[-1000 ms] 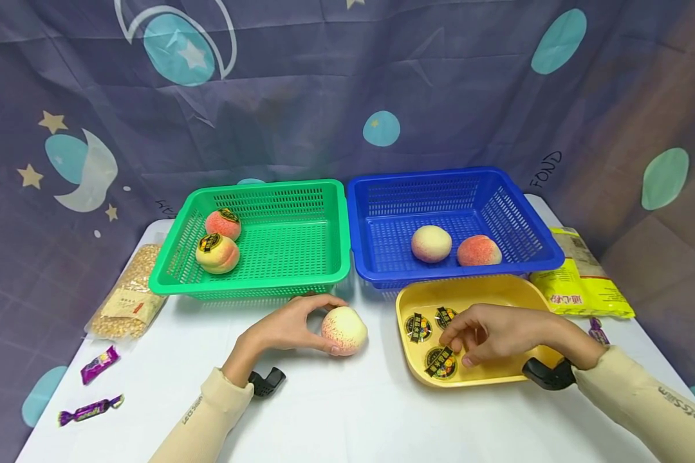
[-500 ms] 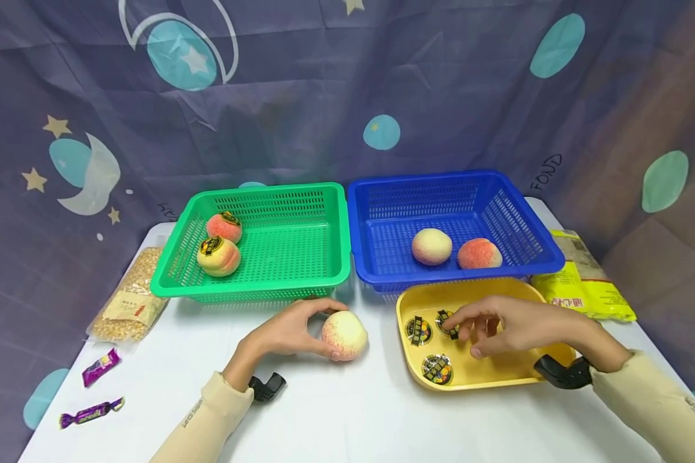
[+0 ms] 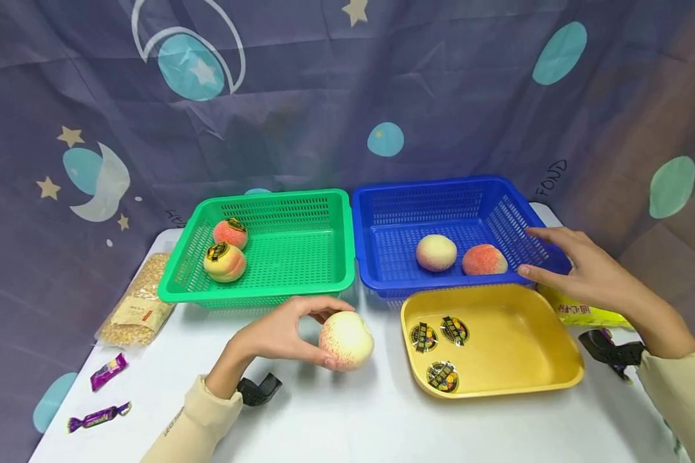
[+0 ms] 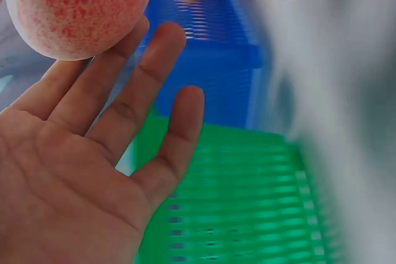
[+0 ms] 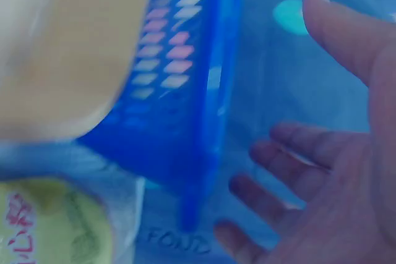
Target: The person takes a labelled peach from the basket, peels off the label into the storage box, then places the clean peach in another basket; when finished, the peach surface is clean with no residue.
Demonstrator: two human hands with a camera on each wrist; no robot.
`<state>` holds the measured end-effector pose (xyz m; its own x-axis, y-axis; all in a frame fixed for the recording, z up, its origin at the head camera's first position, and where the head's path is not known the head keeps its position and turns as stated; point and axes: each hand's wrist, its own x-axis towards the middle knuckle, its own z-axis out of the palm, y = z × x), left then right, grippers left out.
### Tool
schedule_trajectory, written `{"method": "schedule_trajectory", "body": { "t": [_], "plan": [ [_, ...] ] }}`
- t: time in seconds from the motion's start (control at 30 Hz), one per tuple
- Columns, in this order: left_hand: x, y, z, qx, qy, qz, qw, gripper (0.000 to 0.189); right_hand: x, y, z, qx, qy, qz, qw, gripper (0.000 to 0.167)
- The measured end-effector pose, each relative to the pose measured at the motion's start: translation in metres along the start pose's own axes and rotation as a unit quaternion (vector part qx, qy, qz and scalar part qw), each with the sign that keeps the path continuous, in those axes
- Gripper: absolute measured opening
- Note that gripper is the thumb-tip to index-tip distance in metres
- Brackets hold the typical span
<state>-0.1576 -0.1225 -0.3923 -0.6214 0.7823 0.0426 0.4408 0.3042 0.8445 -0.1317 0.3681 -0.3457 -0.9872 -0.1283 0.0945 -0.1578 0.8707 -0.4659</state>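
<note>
In the head view, the left hand (image 3: 284,331) is gripping a pale, red-speckled peach (image 3: 347,341) between the thumb and the fingers; the peach is sitting at the fingertips, on the hand's right side, over the tabletop (image 3: 324,424) in front of the green basket (image 3: 292,254) and to the left of the yellow tray (image 3: 509,347). The right hand (image 3: 599,273) is holding nothing and is extending its thumb and fingers, spread apart, at the right end of the blue basket (image 3: 394,238), well apart from the gripped peach. A pale peach (image 3: 436,253) and a red peach (image 3: 484,260) are lying inside the blue basket, the red one being nearer to the right hand. Three round stickers (image 3: 455,330) are lying in the left part of the tray. In the left wrist view, the peach is resting against the fingers at upper left, while the little finger is standing clear of it. In the right wrist view, which is blurring, the right palm is facing the blue basket's rim with the fingers apart from it.
</note>
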Motion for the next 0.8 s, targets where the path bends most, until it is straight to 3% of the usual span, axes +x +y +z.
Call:
{"method": "schedule_trajectory", "body": {
  "t": [0.13,0.33,0.57,0.8],
  "plan": [
    [0.010,0.013,-0.015,-0.010,0.013,0.030,0.9994,0.073,0.010,0.022,0.006,-0.043,-0.038,0.033,0.9978,0.102],
    [0.037,0.028,-0.040,-0.021,0.043,0.058,0.9972,0.072,0.013,0.038,0.014,-0.055,-0.057,0.059,0.9951,0.110],
    [0.087,0.035,-0.065,-0.026,0.088,0.092,0.9915,0.072,0.014,0.040,0.017,-0.053,-0.062,0.065,0.9945,0.112],
    [0.142,0.041,-0.077,-0.059,0.119,0.104,0.9857,0.065,0.015,0.039,0.020,-0.028,-0.062,0.064,0.9956,0.111]
  ]
}}
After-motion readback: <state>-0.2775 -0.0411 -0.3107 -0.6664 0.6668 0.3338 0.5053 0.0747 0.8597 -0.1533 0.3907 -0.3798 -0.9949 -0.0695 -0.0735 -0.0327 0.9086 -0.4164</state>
